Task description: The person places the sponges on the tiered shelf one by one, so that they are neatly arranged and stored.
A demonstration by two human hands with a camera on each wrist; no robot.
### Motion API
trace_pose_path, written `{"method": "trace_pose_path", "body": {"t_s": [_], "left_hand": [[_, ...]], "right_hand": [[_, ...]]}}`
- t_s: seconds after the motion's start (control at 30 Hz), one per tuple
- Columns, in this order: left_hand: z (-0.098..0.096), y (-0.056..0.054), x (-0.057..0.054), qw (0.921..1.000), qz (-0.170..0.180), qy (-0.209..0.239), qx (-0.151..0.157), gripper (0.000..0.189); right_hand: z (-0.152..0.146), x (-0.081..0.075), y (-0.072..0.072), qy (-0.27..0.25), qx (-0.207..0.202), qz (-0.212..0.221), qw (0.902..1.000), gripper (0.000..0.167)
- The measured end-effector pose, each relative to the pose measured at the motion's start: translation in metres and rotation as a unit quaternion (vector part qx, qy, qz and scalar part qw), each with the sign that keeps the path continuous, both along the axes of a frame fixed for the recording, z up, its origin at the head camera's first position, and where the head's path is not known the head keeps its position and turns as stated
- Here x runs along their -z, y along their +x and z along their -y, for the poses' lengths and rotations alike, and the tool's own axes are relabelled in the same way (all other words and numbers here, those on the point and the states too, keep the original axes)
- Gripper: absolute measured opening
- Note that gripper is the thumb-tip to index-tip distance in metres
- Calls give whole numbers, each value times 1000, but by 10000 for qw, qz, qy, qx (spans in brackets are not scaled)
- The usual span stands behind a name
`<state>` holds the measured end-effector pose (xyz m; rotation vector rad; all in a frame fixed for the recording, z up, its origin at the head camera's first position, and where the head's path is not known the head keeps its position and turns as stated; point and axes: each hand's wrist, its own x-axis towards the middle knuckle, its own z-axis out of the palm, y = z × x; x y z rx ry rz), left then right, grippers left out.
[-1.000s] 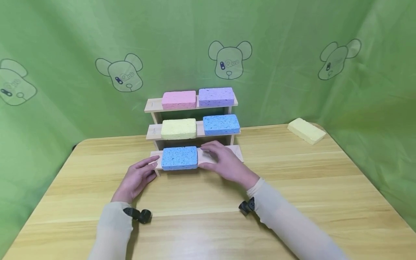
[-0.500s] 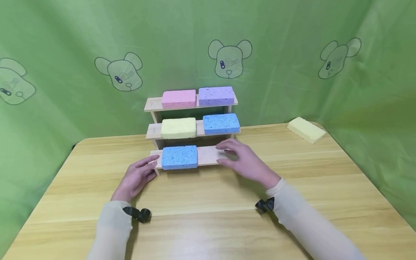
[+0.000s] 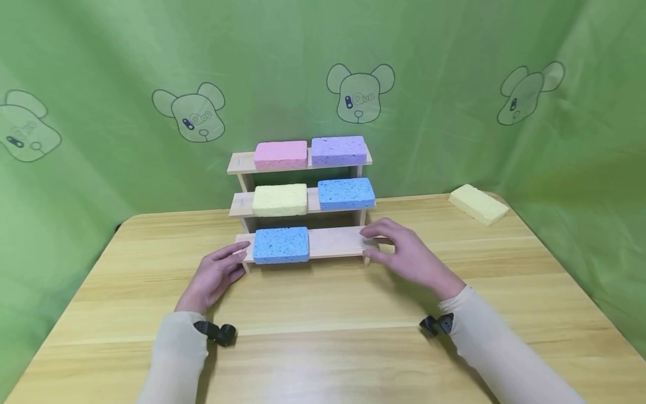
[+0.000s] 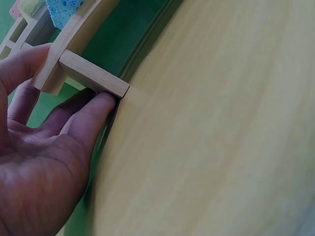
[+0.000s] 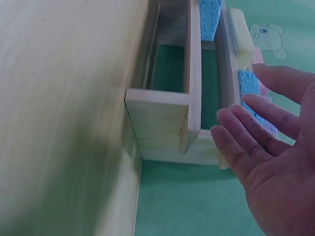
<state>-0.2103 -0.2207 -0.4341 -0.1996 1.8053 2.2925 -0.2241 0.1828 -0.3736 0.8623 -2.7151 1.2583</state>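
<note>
A three-tier wooden display rack (image 3: 335, 241) stands on the table, with sponges on each step. On its bottom step lies a blue sponge (image 3: 281, 245), left of centre. My left hand (image 3: 216, 275) holds the left end of that step; in the left wrist view its fingers (image 4: 91, 115) reach under the board against the side leg. Beside the right end, my right hand (image 3: 406, 252) has loosely bent fingers and nothing in them. The right wrist view shows the palm facing the rack. The middle step carries a yellow sponge (image 3: 280, 200) and another blue sponge (image 3: 346, 193).
Pink sponge (image 3: 281, 155) and purple sponge (image 3: 338, 150) sit on the top step. A loose yellow sponge (image 3: 478, 204) lies at the table's back right corner. Green curtain (image 3: 434, 134) with printed bear heads hangs behind and around the wooden table (image 3: 313, 359).
My right hand has moved away from the bottom blue sponge, rightward along the step to its right end. The left hand and the sponges stay put.
</note>
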Motion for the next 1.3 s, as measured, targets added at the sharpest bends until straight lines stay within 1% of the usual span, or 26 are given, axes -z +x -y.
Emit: {"method": "trace_pose_path", "body": {"t_s": [0.17,0.43,0.6,0.83,0.9,1.1,1.3], "left_hand": [[-1,-1,2,10000,-23,77,8,41],[-1,-1,-1,10000,-18,-67,53,49],[-1,-1,-1,10000,22,-88,27,49],[0,0,-1,10000,4,14,4,46],[0,1,-1,10000,0,28,-6,45],[-1,0,-1,10000,29,63,-8,45],[-1,0,0,10000,14,33,-39,42]], "right_hand": [[-11,-2,-1,0,69,-31,10000,38],[-32,-3,-4,-43,231,-113,9997,38],[-44,-5,-5,-7,306,-141,9994,39],[-58,-6,-8,-310,349,-47,9989,39],[-62,-6,-8,-313,398,-55,9987,40],[-73,-6,-5,-243,603,-48,9979,42],[-79,-9,-3,-316,675,-28,9972,44]]}}
